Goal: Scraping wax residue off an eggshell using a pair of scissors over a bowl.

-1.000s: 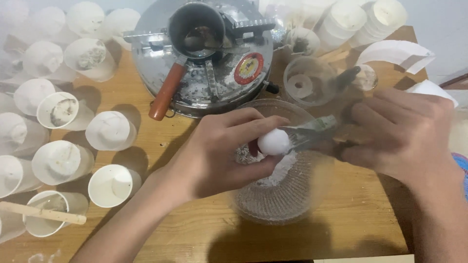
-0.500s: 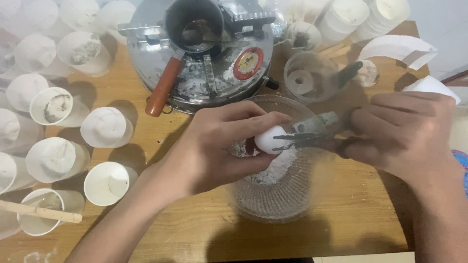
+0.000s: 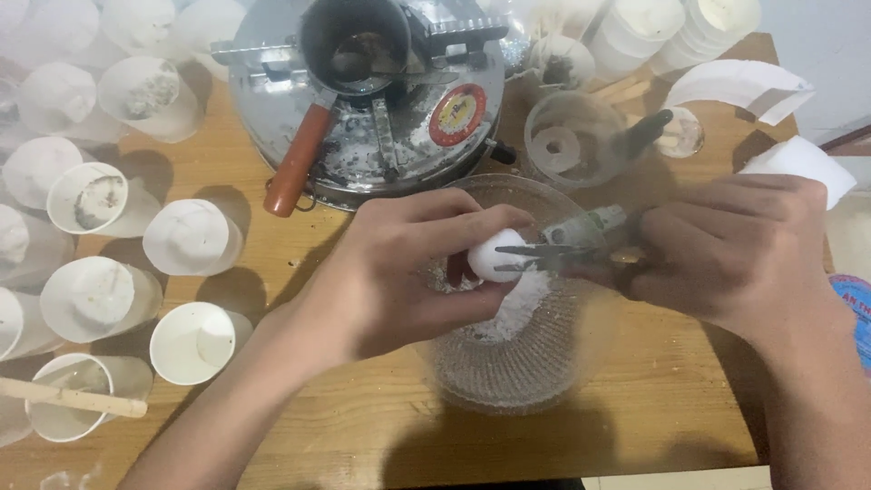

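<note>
— Both hands meet over the clear bowl [image 3: 508, 363]; the left hand [image 3: 399, 272] is curled around a small white ball [image 3: 494, 256], with the thumb under it and the fingers over the top; the right hand [image 3: 735, 254] is closed tight on a pair of scissors [image 3: 553, 256].

— Where do the scissors point?

— Their blades point left and touch the ball; they look a little open, with the ball at their tips; the ball sits just above the bowl.

— What is in the bowl?

— White powder, heaped near the middle; something small and red shows just behind the ball, but I cannot tell what it is.

— And the other pots?

— Many white cups [image 3: 190, 238] stand on the left of the wooden table [image 3: 290, 445]; some are upside down; some are open with white stuff stuck inside; one low cup has a flat wooden stick [image 3: 73, 397] lying across it; a smaller clear cup [image 3: 572, 141] behind the bowl holds a white ring and a dark tool; a round metal machine [image 3: 381, 136] with a red handle sits at the top; its lid is dusted with powder.

— How do the arms lie?

— Both come in from the bottom edge; the left arm slants up from the lower left; the right wrist bends inward.
</note>
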